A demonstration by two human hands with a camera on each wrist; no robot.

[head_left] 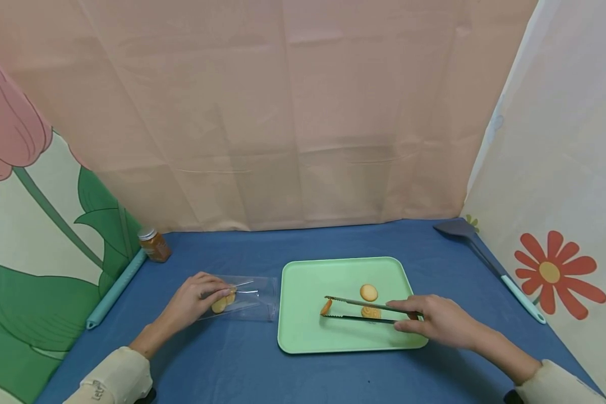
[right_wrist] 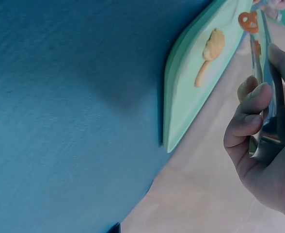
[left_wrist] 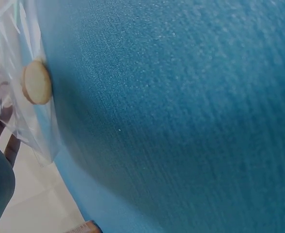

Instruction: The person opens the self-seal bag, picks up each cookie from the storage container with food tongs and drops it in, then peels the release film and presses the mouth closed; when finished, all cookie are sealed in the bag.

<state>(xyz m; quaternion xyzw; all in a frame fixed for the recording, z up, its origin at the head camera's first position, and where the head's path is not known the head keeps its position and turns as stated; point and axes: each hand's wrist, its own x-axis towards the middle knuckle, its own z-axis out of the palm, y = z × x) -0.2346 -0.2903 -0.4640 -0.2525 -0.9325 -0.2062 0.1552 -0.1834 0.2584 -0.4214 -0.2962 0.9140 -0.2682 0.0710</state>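
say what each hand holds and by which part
Right hand: the tongs, by their arms near the joined end, pretzel between the tips. Left hand: a clear plastic bag, by the end where cookies lie.

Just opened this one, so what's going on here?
A person is working with food at a blue-covered table. The right hand holds black tongs, with a pretzel between their tips over a green tray. Two cookies lie on that tray. To its left, the left hand holds a clear bag with some cookies already inside. A jar stands at the back left, and a spatula lies off to the right.
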